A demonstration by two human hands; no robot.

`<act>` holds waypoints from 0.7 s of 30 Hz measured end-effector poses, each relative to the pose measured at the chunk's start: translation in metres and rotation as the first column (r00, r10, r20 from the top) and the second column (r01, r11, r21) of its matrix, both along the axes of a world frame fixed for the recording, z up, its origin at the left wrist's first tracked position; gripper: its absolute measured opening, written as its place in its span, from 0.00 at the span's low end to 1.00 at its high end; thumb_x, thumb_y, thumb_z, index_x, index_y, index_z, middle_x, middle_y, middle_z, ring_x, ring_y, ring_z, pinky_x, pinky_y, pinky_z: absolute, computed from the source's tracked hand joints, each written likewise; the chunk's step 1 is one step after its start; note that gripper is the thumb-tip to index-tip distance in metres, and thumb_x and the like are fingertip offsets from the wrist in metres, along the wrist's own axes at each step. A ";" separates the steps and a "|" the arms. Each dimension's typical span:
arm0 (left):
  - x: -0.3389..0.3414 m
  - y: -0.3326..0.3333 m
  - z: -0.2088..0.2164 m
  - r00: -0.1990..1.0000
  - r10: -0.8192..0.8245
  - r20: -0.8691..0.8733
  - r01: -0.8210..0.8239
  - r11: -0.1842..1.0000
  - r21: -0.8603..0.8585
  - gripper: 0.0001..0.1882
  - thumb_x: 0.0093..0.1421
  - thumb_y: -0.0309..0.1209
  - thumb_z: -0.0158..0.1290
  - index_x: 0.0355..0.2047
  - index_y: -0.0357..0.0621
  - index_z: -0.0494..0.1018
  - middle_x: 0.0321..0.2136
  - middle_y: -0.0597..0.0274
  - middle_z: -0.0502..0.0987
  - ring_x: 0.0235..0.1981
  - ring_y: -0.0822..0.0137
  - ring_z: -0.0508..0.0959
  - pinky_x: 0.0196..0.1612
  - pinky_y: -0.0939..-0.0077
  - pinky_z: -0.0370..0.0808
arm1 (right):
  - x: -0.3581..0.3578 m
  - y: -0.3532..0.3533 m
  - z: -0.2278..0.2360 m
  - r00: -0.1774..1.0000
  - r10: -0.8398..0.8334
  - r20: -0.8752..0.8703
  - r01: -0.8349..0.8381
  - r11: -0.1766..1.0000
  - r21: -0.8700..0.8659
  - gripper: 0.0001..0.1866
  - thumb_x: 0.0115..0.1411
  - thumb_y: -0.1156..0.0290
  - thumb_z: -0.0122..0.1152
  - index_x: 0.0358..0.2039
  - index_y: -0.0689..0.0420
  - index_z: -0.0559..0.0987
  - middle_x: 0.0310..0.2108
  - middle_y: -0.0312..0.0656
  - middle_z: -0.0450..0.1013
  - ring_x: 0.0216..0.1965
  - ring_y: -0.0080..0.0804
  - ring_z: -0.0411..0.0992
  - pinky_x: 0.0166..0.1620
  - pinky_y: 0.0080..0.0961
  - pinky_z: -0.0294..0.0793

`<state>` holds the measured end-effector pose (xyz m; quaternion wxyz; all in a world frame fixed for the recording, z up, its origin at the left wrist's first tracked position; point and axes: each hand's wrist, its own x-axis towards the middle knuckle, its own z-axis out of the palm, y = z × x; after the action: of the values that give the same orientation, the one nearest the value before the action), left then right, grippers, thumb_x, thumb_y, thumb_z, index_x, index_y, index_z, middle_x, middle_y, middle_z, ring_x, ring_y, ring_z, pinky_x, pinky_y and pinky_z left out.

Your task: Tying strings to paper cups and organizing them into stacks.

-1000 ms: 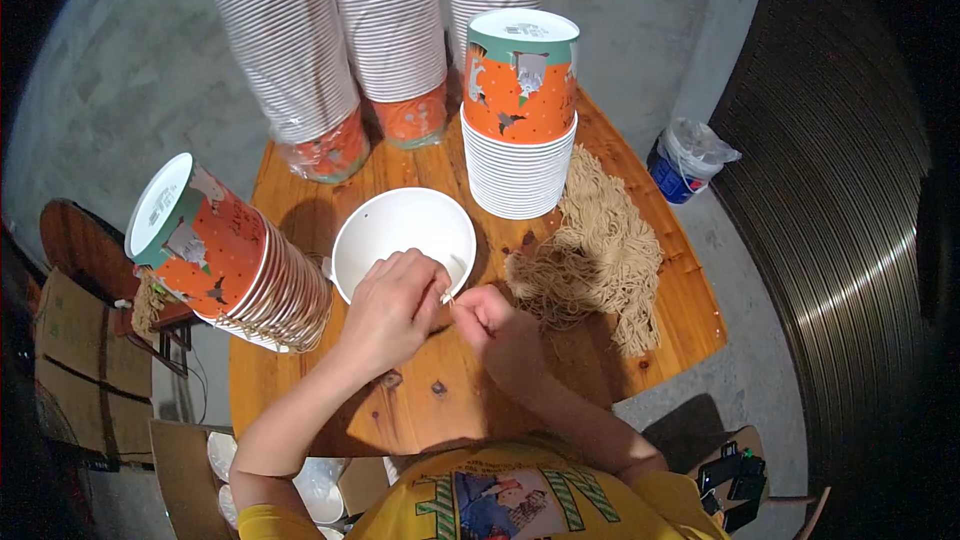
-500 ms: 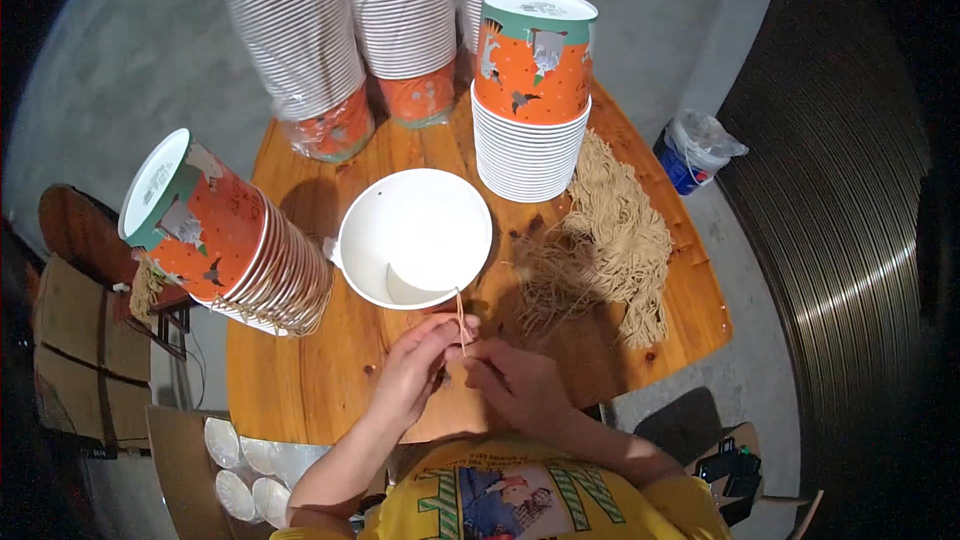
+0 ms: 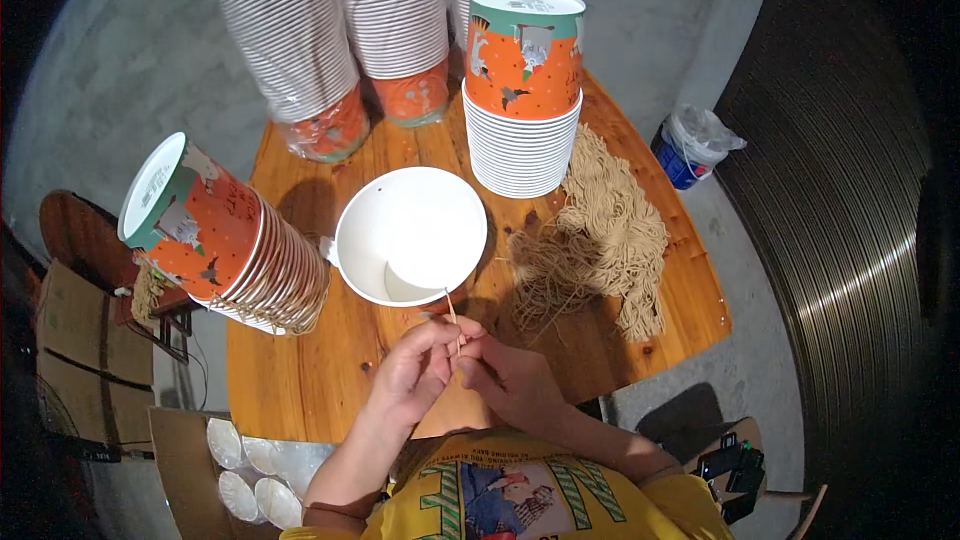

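Note:
A white paper bucket (image 3: 365, 240) stands mouth up on the wooden table, with a small hole near its far rim. A thin tan cord (image 3: 451, 306) runs from its near rim to my fingers. My left hand (image 3: 412, 368) pinches the cord close to the bucket. Beside it my right hand (image 3: 515, 380) has its fingers closed at the cord's lower part, touching the left fingertips. The exact grip of the right fingers is partly hidden. To the right lies a heap of tan cords (image 3: 625, 240), some loose and tangled.
On the left leans a stack of orange buckets (image 3: 215, 230) with cords hanging at their rims. An upside-down bucket stack (image 3: 522, 145) stands behind the cord heap. Plastic-wrapped stacks (image 3: 290, 35) line the far edge. A cardboard box (image 3: 180, 470) of wrapped buckets sits below the table's near left.
Both hands have shifted slightly, and the fingers have come closer together on the cord. The whole view has moved a little; the bucket stays put on the table.

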<state>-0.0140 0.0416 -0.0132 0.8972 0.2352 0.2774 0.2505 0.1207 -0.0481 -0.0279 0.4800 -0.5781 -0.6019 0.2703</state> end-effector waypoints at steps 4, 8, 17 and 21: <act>0.002 0.000 0.000 1.000 0.018 -0.011 -0.018 1.000 -0.017 0.12 0.58 0.29 0.47 0.37 0.34 0.73 0.28 0.58 0.76 0.28 0.67 0.75 0.29 0.73 0.73 | 0.000 0.000 -0.005 1.000 0.005 0.025 -0.005 1.000 0.002 0.06 0.60 0.69 0.56 0.33 0.58 0.74 0.23 0.43 0.73 0.25 0.33 0.75 0.29 0.27 0.73; 0.004 0.002 0.000 0.998 0.062 -0.016 -0.062 0.998 -0.030 0.12 0.59 0.29 0.47 0.38 0.33 0.73 0.30 0.58 0.77 0.32 0.66 0.77 0.37 0.74 0.75 | -0.001 -0.001 -0.012 0.998 0.005 0.060 -0.008 0.999 0.048 0.06 0.60 0.69 0.55 0.33 0.56 0.74 0.25 0.44 0.73 0.27 0.38 0.75 0.30 0.30 0.73; -0.003 0.019 0.011 0.998 0.054 -0.039 -0.054 0.999 -0.002 0.16 0.60 0.31 0.51 0.45 0.32 0.71 0.29 0.62 0.78 0.34 0.68 0.78 0.44 0.77 0.74 | -0.008 -0.009 -0.014 0.960 0.111 0.257 -0.117 0.993 0.007 0.08 0.62 0.64 0.51 0.34 0.54 0.75 0.28 0.46 0.73 0.30 0.45 0.74 0.32 0.36 0.73; -0.009 0.026 0.017 0.992 0.091 -0.087 -0.089 0.996 0.026 0.16 0.61 0.31 0.51 0.46 0.33 0.71 0.28 0.64 0.78 0.33 0.71 0.78 0.42 0.79 0.74 | -0.011 -0.006 -0.012 0.917 0.158 0.367 -0.135 0.987 -0.086 0.08 0.60 0.66 0.54 0.35 0.55 0.75 0.27 0.45 0.73 0.30 0.44 0.74 0.32 0.36 0.73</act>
<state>-0.0231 0.0676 0.0039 0.8692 0.2433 0.3242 0.2832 0.1094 -0.0538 -0.0396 0.3183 -0.5861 -0.7154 0.2084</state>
